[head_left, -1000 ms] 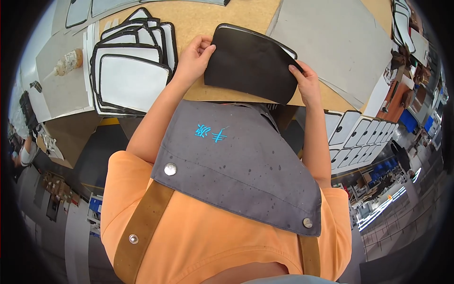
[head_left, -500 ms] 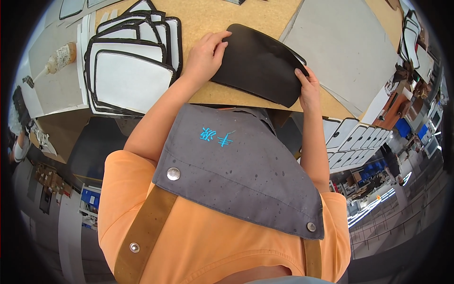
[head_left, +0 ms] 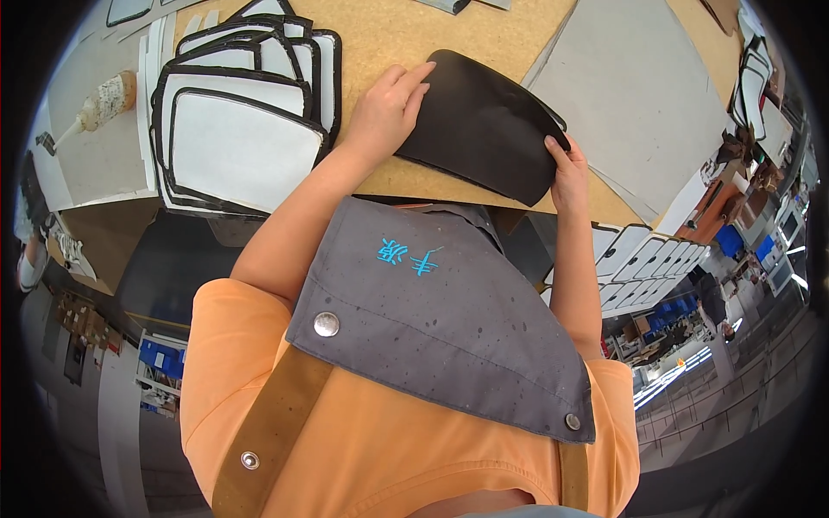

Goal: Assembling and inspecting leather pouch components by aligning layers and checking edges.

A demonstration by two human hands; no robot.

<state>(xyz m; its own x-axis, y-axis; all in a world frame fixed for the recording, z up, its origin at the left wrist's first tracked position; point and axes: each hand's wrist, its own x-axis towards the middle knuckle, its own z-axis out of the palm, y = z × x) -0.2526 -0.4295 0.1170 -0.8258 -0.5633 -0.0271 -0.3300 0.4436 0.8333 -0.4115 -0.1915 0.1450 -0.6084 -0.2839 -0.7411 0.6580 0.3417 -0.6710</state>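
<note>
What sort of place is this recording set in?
Probably a workshop or small factory for sewn or padded goods. A stack of white panels with black edging lies on the board-topped workbench, both hands hold a black panel, and the person wears a grey apron.

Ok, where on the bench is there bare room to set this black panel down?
Bare brown benchtop lies between the stack of white black-edged panels and the grey sheet, above the black rounded panel both hands hold. Left side is crowded by the stack.
</note>
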